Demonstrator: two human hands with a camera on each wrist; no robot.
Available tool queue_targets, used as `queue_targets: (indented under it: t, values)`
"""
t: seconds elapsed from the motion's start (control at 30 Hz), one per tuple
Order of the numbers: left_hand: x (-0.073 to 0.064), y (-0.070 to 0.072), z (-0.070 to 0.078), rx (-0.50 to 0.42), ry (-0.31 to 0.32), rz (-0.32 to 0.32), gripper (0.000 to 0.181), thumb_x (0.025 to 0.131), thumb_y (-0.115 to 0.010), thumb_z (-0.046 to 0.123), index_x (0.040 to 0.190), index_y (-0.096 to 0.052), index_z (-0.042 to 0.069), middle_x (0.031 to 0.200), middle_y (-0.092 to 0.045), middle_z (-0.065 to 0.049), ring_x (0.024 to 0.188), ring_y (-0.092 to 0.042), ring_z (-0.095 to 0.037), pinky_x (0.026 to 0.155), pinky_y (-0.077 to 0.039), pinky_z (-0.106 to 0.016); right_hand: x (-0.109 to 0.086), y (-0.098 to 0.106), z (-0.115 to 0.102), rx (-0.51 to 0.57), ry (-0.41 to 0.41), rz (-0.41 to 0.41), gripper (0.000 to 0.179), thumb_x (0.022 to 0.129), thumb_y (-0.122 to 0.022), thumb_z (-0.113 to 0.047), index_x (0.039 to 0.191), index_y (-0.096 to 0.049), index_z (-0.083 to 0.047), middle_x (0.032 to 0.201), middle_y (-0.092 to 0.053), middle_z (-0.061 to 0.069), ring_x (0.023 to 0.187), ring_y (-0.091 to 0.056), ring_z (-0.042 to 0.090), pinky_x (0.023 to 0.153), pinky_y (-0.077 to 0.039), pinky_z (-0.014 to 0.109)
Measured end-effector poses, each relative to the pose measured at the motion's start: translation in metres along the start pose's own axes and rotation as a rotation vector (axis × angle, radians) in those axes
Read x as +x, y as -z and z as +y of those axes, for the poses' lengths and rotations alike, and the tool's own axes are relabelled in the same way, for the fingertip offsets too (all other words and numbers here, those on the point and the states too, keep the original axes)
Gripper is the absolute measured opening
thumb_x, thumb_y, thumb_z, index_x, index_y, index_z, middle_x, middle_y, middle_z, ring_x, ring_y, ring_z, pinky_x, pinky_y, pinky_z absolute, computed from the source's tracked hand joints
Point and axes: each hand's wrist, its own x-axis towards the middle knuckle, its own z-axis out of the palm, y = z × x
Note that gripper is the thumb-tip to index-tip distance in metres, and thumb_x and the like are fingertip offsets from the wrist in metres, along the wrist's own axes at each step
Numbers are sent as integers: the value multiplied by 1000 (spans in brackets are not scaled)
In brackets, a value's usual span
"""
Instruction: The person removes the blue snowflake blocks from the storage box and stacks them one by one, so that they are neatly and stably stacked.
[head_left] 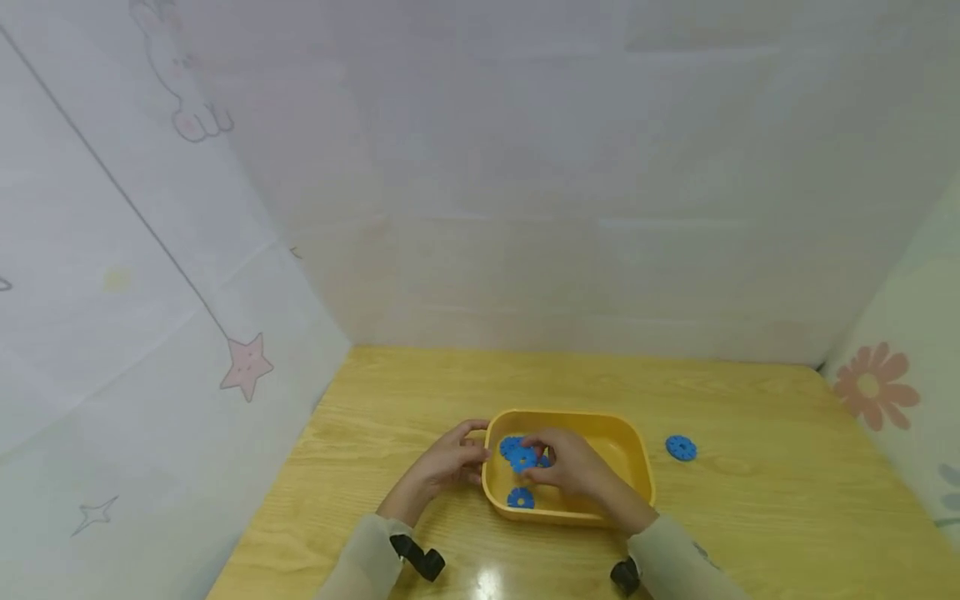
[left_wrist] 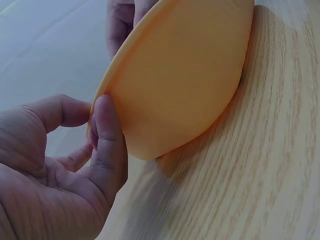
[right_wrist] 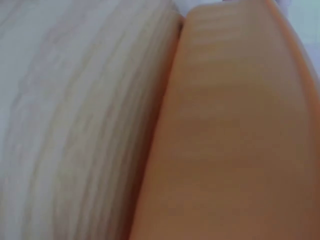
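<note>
A yellow plastic bin [head_left: 630,454] sits on the table, with blue notched snowflake discs inside its left half. My left hand [head_left: 450,460] pinches the bin's left rim; the left wrist view shows a finger on the outer wall [left_wrist: 175,80] and the others curled at the edge. Reaching into the bin over its near side, my right hand [head_left: 573,467] pinches a blue snowflake disc [head_left: 522,460] between thumb and fingers. Another blue disc [head_left: 510,446] lies partly behind it, and one more blue disc [head_left: 521,498] rests by the near wall. Something small and reddish shows at my right fingertips.
A single blue disc [head_left: 681,447] lies on the wooden table [head_left: 772,500], right of the bin. Pale printed sheets [head_left: 525,250] hang behind the table and along both sides. In the right wrist view, the bin's outer wall [right_wrist: 235,125] stands close, hiding the right hand.
</note>
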Motion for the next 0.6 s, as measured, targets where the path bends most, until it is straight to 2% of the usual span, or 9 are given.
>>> queue_targets:
  t: [0.17,0.43,0.6]
  values:
    - [0,-1,-2,1,4,10,58,95,-64,5,148,-43,9,96,-58,-9,70,-60,-13,59,-57,-25,-12,14,2,3,-23,56,37,86,-82,-29,116,-72,-10,90,-62,-5,66,-47,6,57,-42,23]
    - [-1,0,-1,11,-3,4,57,95,-62,5,149,-42,8,94,-61,-10,71,-60,-14,61,-56,-26,-31,33,14,32,-16,85,37,90,-79,-26,121,-69,-10,93,-59,-5,64,-45,5,57,-42,23]
    - [-2,0,0,22,-4,6,56,96,-62,6,149,-43,8,100,-62,-15,74,-61,-15,62,-57,-27,-44,46,30,6,-16,186,34,87,-80,-30,116,-71,-14,89,-60,-5,62,-45,4,54,-42,23]
